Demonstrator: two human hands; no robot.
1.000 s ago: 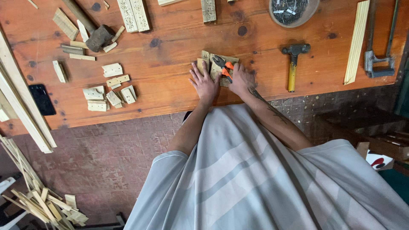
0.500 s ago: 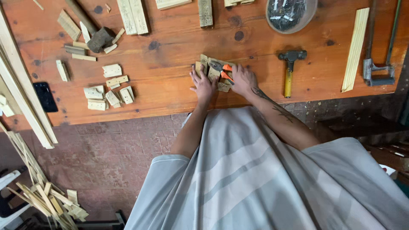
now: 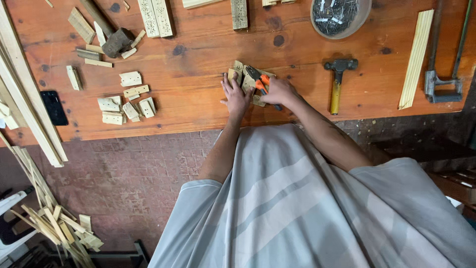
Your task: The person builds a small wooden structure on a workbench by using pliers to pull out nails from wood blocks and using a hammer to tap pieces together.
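At the near edge of a reddish wooden workbench (image 3: 198, 64) lies a small pile of short wood pieces (image 3: 239, 73). My left hand (image 3: 235, 97) rests flat on the pile's left side, fingers spread. My right hand (image 3: 279, 92) grips orange-handled pliers (image 3: 260, 80) whose dark jaws point into the pile. Both forearms reach forward from my grey striped shirt.
A hammer with a yellow handle (image 3: 337, 84) lies right of my hands. Further right are a wood strip (image 3: 415, 58) and a hacksaw (image 3: 443, 54). A bowl of nails (image 3: 340, 16) sits at the back. Small wood blocks (image 3: 126, 101) and a black phone (image 3: 53, 107) lie left. Scrap sticks (image 3: 54, 223) lie on the floor.
My hands and the pliers stay on the pile, shifting only slightly. The view has tilted a little.
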